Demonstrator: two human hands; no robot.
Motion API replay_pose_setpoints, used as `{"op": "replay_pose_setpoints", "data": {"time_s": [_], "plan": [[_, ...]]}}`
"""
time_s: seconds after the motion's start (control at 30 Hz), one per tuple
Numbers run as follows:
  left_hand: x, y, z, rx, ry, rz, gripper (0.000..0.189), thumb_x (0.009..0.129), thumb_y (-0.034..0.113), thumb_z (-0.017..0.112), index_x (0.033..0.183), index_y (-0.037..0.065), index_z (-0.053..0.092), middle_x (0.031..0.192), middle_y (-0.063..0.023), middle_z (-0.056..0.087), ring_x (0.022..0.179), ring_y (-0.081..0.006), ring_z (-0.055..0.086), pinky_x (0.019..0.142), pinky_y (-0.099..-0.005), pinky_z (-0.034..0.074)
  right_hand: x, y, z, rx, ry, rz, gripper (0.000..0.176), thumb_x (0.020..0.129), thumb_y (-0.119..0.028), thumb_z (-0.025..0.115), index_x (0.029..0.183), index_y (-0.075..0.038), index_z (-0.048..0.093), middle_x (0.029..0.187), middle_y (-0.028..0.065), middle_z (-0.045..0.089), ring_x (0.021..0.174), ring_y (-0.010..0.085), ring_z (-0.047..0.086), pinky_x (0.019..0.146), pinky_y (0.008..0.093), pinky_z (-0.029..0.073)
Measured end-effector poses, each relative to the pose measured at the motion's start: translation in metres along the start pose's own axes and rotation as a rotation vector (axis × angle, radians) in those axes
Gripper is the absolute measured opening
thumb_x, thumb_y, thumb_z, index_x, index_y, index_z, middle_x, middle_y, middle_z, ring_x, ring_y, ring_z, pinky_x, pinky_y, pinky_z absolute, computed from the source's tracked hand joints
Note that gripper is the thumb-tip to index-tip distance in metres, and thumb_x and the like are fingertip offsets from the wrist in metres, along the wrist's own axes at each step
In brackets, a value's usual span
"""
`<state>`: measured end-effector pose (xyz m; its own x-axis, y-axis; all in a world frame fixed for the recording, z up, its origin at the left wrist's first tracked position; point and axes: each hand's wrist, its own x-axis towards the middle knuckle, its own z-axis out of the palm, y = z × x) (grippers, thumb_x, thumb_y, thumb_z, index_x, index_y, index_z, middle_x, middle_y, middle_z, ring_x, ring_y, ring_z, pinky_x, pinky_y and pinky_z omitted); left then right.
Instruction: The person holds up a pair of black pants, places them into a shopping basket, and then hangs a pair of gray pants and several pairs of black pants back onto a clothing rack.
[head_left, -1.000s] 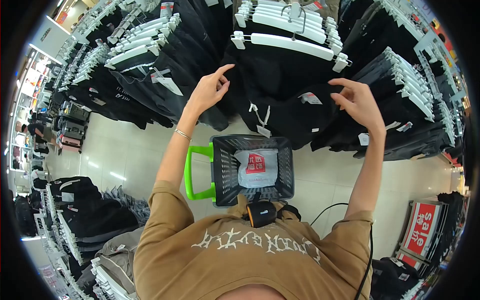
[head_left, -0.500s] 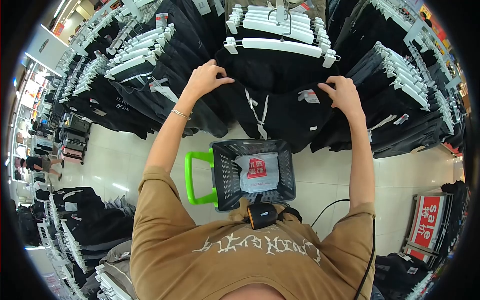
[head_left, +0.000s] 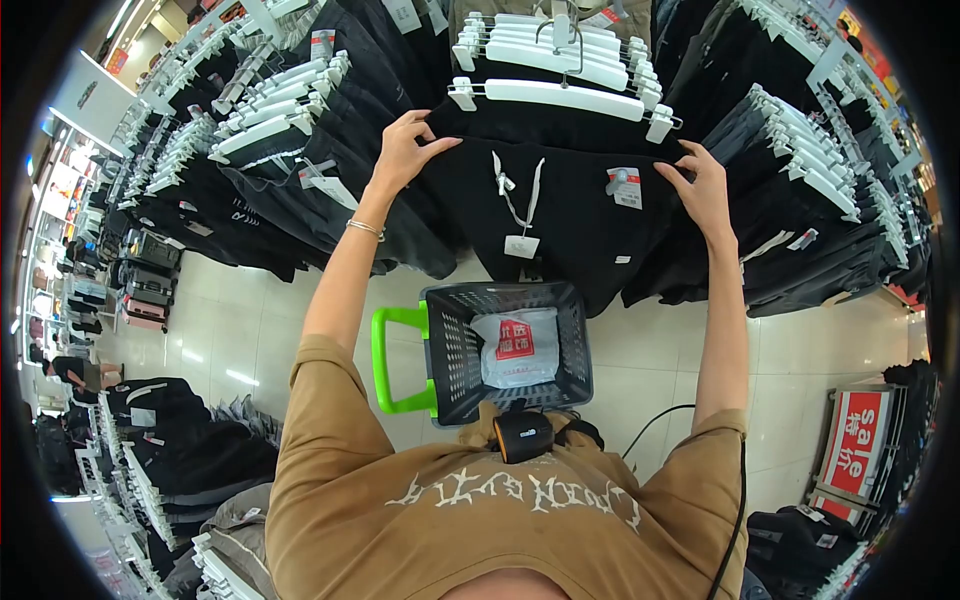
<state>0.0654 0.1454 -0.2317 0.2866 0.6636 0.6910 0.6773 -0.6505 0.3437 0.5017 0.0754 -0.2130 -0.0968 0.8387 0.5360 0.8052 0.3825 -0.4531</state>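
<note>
My left hand (head_left: 403, 152) pinches the left side of the waistband of a pair of black shorts (head_left: 560, 215). My right hand (head_left: 703, 188) grips the right side of the same waistband. The shorts are spread out flat between both hands, showing a white drawstring (head_left: 515, 190) and a paper tag (head_left: 521, 246). They hang just in front of a row of white clip hangers (head_left: 560, 92) holding more black garments.
A dark shopping basket (head_left: 450, 350) with a green handle stands on the tiled floor below, holding a packaged item with a red logo (head_left: 514, 345). Racks of black clothes surround me. Red sale signs (head_left: 850, 440) lean at the lower right. People stand far left.
Both hands went from open and raised to gripping the shorts' waistband. They have since pulled the waist apart, so the shorts now lie spread flat with drawstring and tag showing.
</note>
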Motion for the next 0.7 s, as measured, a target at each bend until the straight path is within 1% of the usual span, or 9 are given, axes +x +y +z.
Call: {"op": "replay_pose_setpoints", "data": {"time_s": [0.03, 0.1, 0.17, 0.27, 0.4, 0.5, 0.57, 0.63, 0.7], "plan": [[0.002, 0.0, 0.001, -0.002, 0.001, 0.004, 0.039, 0.069, 0.026, 0.084, 0.063, -0.003, 0.058, 0.088, -0.0155, 0.062, 0.085, -0.0275, 0.063, 0.075, -0.0345, 0.051, 0.001, 0.001, 0.001, 0.049, 0.033, 0.024, 0.03, 0.076, -0.022, 0.078, 0.079, 0.005, 0.066, 0.109, 0.0192, 0.064, 0.1, 0.0304, 0.063, 0.084, 0.0364, 0.048], [0.002, 0.0, 0.002, -0.021, 0.011, -0.035, 0.04, 0.068, 0.024, 0.085, 0.074, -0.001, 0.054, 0.074, -0.0086, 0.057, 0.067, -0.0196, 0.057, 0.064, -0.0291, 0.048, 0.003, 0.001, 0.001, 0.097, 0.069, 0.049, 0.03, 0.074, -0.021, 0.079, 0.077, 0.005, 0.065, 0.102, 0.0173, 0.066, 0.095, 0.0286, 0.065, 0.082, 0.0349, 0.049], [0.003, -0.007, 0.006, -0.064, 0.069, -0.121, 0.042, 0.068, 0.023, 0.086, 0.079, 0.001, 0.051, 0.073, -0.0068, 0.055, 0.067, -0.016, 0.053, 0.066, -0.0271, 0.047, 0.005, -0.005, 0.0, 0.153, 0.03, 0.305, 0.03, 0.073, -0.019, 0.081, 0.077, 0.004, 0.061, 0.088, 0.0121, 0.065, 0.081, 0.0218, 0.064, 0.076, 0.03, 0.049], [0.009, -0.008, 0.009, -0.106, 0.099, -0.197, 0.048, 0.067, 0.022, 0.087, 0.086, 0.003, 0.047, 0.071, -0.0048, 0.052, 0.066, -0.0115, 0.049, 0.068, -0.0252, 0.046, 0.008, -0.003, 0.007, 0.155, 0.243, 0.11, 0.032, 0.073, -0.018, 0.081, 0.077, 0.002, 0.057, 0.076, 0.0077, 0.061, 0.073, 0.014, 0.059, 0.069, 0.0254, 0.047], [0.017, -0.011, 0.008, -0.121, 0.019, -0.219, 0.049, 0.066, 0.022, 0.087, 0.089, 0.003, 0.05, 0.072, -0.0031, 0.053, 0.068, -0.0112, 0.05, 0.069, -0.0245, 0.045, 0.011, -0.008, 0.004, 0.279, 0.224, 0.138, 0.031, 0.073, -0.019, 0.081, 0.082, 0.003, 0.061, 0.072, 0.0066, 0.063, 0.068, 0.0112, 0.059, 0.065, 0.0238, 0.046], [0.021, -0.021, 0.011, -0.144, -0.042, -0.171, 0.046, 0.065, 0.026, 0.087, 0.088, 0.0, 0.057, 0.073, -0.0045, 0.057, 0.069, -0.0112, 0.054, 0.067, -0.0245, 0.045, 0.011, 0.007, 0.005, 0.251, 0.047, 0.196, 0.028, 0.076, -0.019, 0.079, 0.087, 0.003, 0.066, 0.07, 0.0056, 0.065, 0.066, 0.0088, 0.059, 0.063, 0.0232, 0.047], [0.022, -0.028, 0.013, -0.151, -0.072, -0.117, 0.046, 0.064, 0.029, 0.087, 0.086, -0.002, 0.061, 0.071, -0.006, 0.059, 0.068, -0.0113, 0.056, 0.066, -0.0248, 0.046, 0.011, 0.013, 0.006, 0.387, -0.066, 0.208, 0.019, 0.083, -0.014, 0.073, 0.092, 0.002, 0.069, 0.069, -0.0021, 0.064, 0.06, 0.0018, 0.052, 0.053, 0.0185, 0.04], [0.022, -0.03, 0.011, -0.313, -0.254, -0.355, 0.045, 0.066, 0.031, 0.086, 0.084, -0.005, 0.066, 0.073, -0.0082, 0.066, 0.068, -0.0114, 0.06, 0.066, -0.0247, 0.047, 0.012, 0.018, 0.007, 0.454, -0.102, 0.236, 0.019, 0.084, -0.014, 0.072, 0.091, 0.003, 0.07, 0.071, -0.0013, 0.066, 0.062, 0.0021, 0.054, 0.055, 0.0189, 0.042], [0.024, -0.034, 0.009, -0.32, -0.279, -0.364, 0.042, 0.068, 0.028, 0.085, 0.086, -0.006, 0.067, 0.073, -0.0075, 0.067, 0.066, -0.0108, 0.061, 0.065, -0.0244, 0.048, 0.014, 0.023, 0.007, 0.523, -0.145, 0.26, 0.018, 0.085, -0.014, 0.071, 0.091, 0.003, 0.071, 0.074, -0.0005, 0.068, 0.065, 0.0023, 0.057, 0.057, 0.0193, 0.044]]}}
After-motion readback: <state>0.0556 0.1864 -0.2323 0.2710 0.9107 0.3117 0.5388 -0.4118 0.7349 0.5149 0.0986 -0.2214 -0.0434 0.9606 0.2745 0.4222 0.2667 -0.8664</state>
